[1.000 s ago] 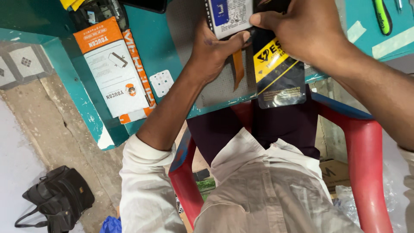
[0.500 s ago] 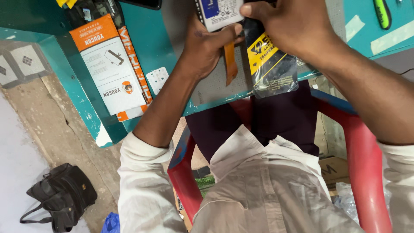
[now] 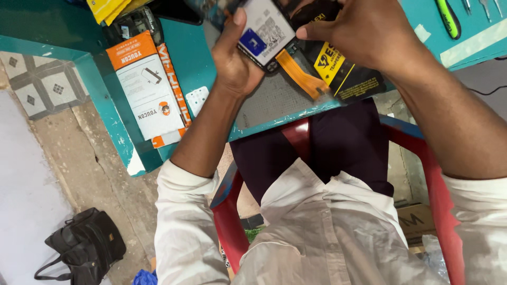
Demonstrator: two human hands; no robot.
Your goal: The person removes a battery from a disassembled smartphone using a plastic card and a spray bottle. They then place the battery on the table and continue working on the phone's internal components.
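The flat rectangular phone screen module (image 3: pixel 264 31), its pale grey back plate bearing a blue label and an orange ribbon cable (image 3: pixel 300 74) trailing from its lower edge, is held above the grey work mat (image 3: pixel 274 103) at the near edge of the teal-painted bench (image 3: pixel 193 58), between the two hands. Compared with a second ago, the module has been turned: it then stood nearly square to the view, and it now lies tilted, its lower corner swung toward the left hand (image 3: pixel 237 60). The left hand's fingers are closed around the module's left edge, with the thumb (image 3: pixel 238 24) laid up along it; the right hand (image 3: pixel 364 34) grips the upper right end, index finger pressed across the plate's edge. The black and yellow packet of a screen protector (image 3: pixel 348 76) has come into fuller view beneath the right hand, resting on the bench and overhanging its edge. The ribbon cable now lies splayed over the mat rather than hanging straight down. The change is judged a reorientation of the part within the grip, not a setting down: both hands remain engaged. Unmoved at the left lies a white and orange cardboard box (image 3: pixel 148 92) on the bench; a black bag (image 3: pixel 84 248) sits on the floor, and a green-handled tool (image 3: pixel 449 18) lies at the far right.
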